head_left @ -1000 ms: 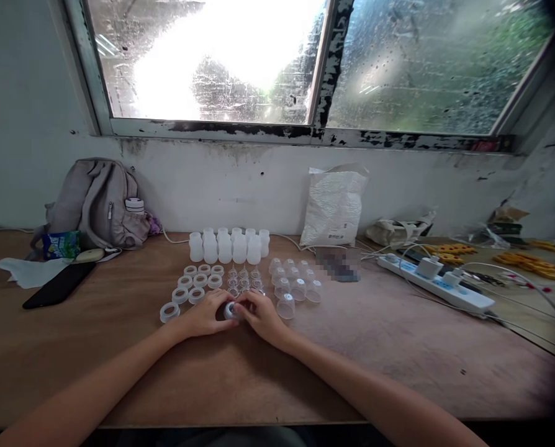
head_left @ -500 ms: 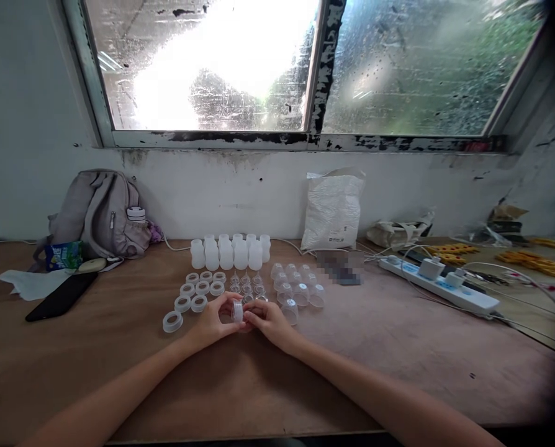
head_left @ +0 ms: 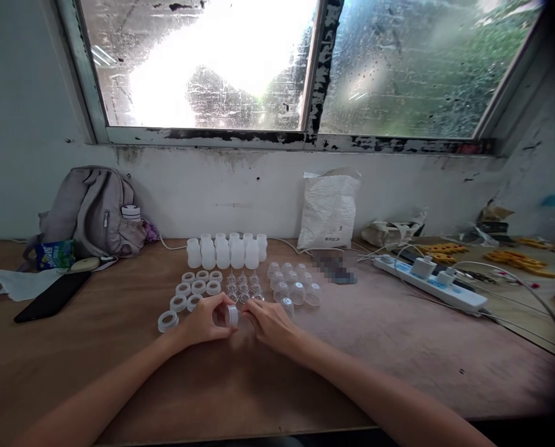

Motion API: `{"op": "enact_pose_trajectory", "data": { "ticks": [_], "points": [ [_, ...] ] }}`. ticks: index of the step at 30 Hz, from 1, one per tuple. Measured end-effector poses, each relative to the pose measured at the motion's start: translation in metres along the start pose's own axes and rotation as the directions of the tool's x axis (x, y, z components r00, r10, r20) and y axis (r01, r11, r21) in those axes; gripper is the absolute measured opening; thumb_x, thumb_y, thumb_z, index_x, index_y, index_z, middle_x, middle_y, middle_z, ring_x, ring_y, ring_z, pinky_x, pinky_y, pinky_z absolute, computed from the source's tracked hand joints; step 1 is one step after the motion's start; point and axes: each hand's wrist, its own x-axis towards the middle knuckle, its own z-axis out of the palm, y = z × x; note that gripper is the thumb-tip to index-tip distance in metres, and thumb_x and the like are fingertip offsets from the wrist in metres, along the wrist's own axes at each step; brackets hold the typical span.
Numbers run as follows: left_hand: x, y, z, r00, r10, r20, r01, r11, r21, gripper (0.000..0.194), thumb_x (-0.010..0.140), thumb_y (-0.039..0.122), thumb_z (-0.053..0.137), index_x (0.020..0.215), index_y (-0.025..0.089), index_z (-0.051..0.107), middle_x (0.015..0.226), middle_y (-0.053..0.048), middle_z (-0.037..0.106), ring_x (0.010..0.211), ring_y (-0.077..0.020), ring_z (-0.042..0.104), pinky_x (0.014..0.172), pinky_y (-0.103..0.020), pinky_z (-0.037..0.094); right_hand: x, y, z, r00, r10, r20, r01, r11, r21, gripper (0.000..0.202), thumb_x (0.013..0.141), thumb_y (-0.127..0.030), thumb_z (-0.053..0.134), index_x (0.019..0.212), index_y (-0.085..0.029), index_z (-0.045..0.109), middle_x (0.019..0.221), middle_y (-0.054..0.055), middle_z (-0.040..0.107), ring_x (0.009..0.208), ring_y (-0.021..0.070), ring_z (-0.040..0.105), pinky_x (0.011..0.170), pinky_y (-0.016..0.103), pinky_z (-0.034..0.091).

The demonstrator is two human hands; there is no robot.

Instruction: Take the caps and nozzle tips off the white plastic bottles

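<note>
My left hand [head_left: 215, 320] holds a translucent ring [head_left: 231, 316] on its edge between thumb and fingers. Just to its right, my right hand [head_left: 269, 320] has its fingers pinched together; whatever is at the fingertips is too small to make out. Several similar rings [head_left: 167, 321] lie in rows at the left. Clear nipple-shaped pieces [head_left: 243, 288] sit beyond the hands, partly hidden by them. Clear domed caps [head_left: 311, 294] stand in rows to the right. Frosted white bottles [head_left: 222, 253] are lined up behind.
A grey backpack [head_left: 91, 211], black phone [head_left: 53, 297] and tissue [head_left: 23, 284] are at the left. A white package [head_left: 328, 210] leans on the wall. A power strip [head_left: 431, 283] with cables lies at the right.
My hands have drawn slightly apart, and the right fingertips have come away from the ring in my left hand. The whole view has shifted a little.
</note>
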Motion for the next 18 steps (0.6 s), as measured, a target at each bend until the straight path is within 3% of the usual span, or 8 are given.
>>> {"op": "enact_pose_trajectory", "data": {
  "ticks": [6, 11, 14, 18],
  "points": [
    [-0.003, -0.001, -0.009, 0.996, -0.001, 0.091, -0.003, 0.999, 0.049, 0.031, 0.058, 0.029, 0.063, 0.083, 0.018, 0.05, 0.064, 0.004, 0.052, 0.056, -0.0088, 0.048, 0.052, -0.02, 0.04, -0.004, -0.005, 0.002, 1.0, -0.023, 0.001, 0.023, 0.998, 0.067, 0.013, 0.082, -0.017, 0.039, 0.083, -0.018, 0.052, 0.075, 0.003, 0.057, 0.063, 0.0124, 0.052, 0.057, 0.022, 0.035],
    [-0.001, 0.0, -0.003, 0.983, -0.073, 0.166, 0.098, 0.984, -0.149, 0.036, 0.068, 0.035, 0.058, 0.098, 0.02, 0.045, 0.074, 0.002, 0.051, 0.063, -0.0097, 0.049, 0.056, -0.021, 0.042, -0.005, 0.01, 0.011, 0.998, 0.05, -0.034, -0.042, 0.977, 0.211, 0.015, 0.081, -0.015, 0.042, 0.085, -0.018, 0.056, 0.079, 0.004, 0.056, 0.068, 0.0123, 0.052, 0.061, 0.022, 0.039],
    [-0.001, 0.002, 0.001, 0.984, -0.085, 0.154, 0.119, 0.967, -0.225, 0.028, 0.076, 0.035, 0.048, 0.099, 0.019, 0.045, 0.081, 0.0, 0.052, 0.068, -0.0108, 0.05, 0.06, -0.022, 0.043, -0.004, 0.016, 0.017, 0.991, 0.121, -0.064, -0.098, 0.952, 0.291, 0.019, 0.08, -0.013, 0.043, 0.089, -0.019, 0.059, 0.08, 0.004, 0.056, 0.067, 0.0118, 0.052, 0.062, 0.022, 0.04],
    [-0.002, 0.007, 0.006, 0.99, -0.107, 0.092, 0.12, 0.981, -0.154, 0.021, 0.078, 0.033, 0.045, 0.092, 0.018, 0.047, 0.072, 0.001, 0.053, 0.062, -0.0105, 0.049, 0.057, -0.023, 0.041, -0.003, 0.014, 0.021, 0.983, 0.158, -0.095, -0.115, 0.93, 0.35, 0.024, 0.081, -0.016, 0.042, 0.098, -0.02, 0.057, 0.082, 0.004, 0.059, 0.068, 0.0123, 0.053, 0.064, 0.024, 0.042]
  ]
}}
